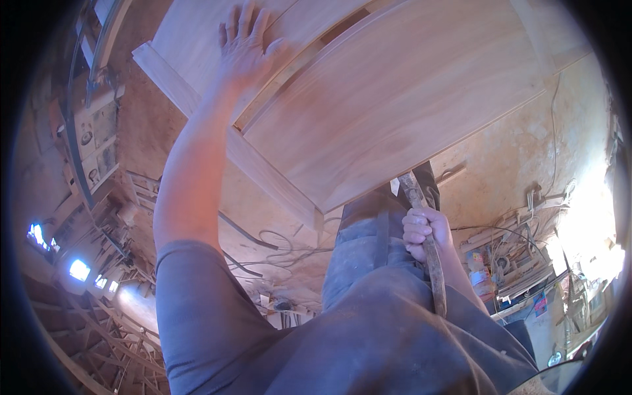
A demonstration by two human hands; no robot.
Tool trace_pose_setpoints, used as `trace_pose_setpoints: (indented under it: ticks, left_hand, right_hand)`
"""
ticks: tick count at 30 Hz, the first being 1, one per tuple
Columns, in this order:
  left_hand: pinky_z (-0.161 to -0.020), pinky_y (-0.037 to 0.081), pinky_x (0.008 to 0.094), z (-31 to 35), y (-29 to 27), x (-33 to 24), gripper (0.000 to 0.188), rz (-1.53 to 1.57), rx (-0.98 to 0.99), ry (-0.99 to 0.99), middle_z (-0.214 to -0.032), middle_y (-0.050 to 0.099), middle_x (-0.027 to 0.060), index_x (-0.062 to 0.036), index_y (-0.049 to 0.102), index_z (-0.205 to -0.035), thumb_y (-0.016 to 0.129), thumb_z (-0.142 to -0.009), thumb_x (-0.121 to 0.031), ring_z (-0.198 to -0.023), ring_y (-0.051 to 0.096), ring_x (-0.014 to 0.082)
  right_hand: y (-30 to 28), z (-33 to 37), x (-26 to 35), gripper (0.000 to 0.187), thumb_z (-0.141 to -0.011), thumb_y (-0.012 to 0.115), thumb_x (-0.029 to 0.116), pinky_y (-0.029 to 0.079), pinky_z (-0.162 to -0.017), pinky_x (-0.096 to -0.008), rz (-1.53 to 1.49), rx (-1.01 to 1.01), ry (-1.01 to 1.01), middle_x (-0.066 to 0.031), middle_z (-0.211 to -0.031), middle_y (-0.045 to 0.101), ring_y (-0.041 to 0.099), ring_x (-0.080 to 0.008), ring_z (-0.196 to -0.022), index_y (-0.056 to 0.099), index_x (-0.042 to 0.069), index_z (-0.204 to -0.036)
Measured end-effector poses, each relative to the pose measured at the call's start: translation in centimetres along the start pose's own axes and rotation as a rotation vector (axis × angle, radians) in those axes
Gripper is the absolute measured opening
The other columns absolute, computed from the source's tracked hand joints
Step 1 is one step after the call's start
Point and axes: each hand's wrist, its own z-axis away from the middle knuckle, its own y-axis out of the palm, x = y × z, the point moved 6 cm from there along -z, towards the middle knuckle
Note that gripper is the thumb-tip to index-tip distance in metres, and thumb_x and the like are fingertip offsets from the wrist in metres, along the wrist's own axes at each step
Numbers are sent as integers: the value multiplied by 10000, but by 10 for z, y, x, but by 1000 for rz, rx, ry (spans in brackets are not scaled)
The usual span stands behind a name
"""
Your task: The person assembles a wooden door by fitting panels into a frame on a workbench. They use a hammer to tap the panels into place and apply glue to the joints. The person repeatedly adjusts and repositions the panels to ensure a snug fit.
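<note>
My left hand (pixel 245 49) lies on the pale wooden panel (pixel 217 46) at the far left, its fingers stretched out and spread. Beside it a second, larger wooden panel (pixel 395 99) fills the upper middle, with a narrow gap between the two. Along their left ends runs a wooden rail (pixel 273 174), part of the same framed piece. Close to my body, my right hand (pixel 426 230) is closed round a worn wooden stick (pixel 434 280). The stick's upper end reaches just below the near edge of the larger panel; whether it touches the panel I cannot tell.
Cables (pixel 283 247) lie on the dusty floor beneath the panels. A jumble of wood offcuts and tools (pixel 513 263) stands at the right. On the left are a dark metal bar (pixel 79 158) and a stack of timber (pixel 99 131). Bright light glares from the far right.
</note>
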Motion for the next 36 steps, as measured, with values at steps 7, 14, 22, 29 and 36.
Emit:
trace_pose_setpoints:
  ticks: [7, 14, 22, 29, 36]
  left_hand:
    - [-1251, -23, 553, -5, 8, 8, 866, -59, 27, -40, -1722, 18, 54, -186, 266, -1616, 446, -949, -709, -1579, -46, 328]
    - [-1248, -40, 555, -19, 11, -1, 890, -70, 1, -45, -1722, 4, 57, -189, 263, -1615, 453, -933, -729, -1576, -84, 328]
    - [-1244, -20, 570, -31, 32, 5, 892, -55, 37, -64, -1720, 7, 70, -161, 245, -1618, 446, -945, -711, -1575, -68, 347]
    - [-1235, 57, 596, -45, 16, -12, 853, 64, 173, -61, -1693, 137, 162, -145, 269, -1608, 585, -927, -551, -1556, 63, 434]
    - [-1231, 24, 614, -16, -1, -6, 960, 22, 174, -233, -1685, 20, 244, -43, 241, -1595, 659, -892, -545, -1541, -36, 486]
  right_hand:
    - [-37, 1, 18, 258, -966, 526, 97, 392, -480, -258, 104, -218, -207, 44, -621, 419, 426, -70, -477, 461, 147, -722]
    - [-5, -17, 11, 277, -966, 528, 90, 372, -460, -251, 101, -4, -34, 54, -610, 397, 410, -66, -474, 440, 151, -710]
    - [15, -23, 19, 250, -970, 535, 98, 374, -451, -246, 37, -120, -108, 54, -611, 410, 417, -63, -465, 448, 143, -740]
    - [-12, -11, 58, 258, -966, 546, 97, 371, -445, -256, 57, -23, -238, 49, -590, 411, 425, -67, -458, 457, 133, -726]
    - [-42, 32, 106, 199, -936, 548, 53, 394, -467, -264, -66, -65, -521, 16, -614, 456, 467, -87, -491, 432, 122, -790]
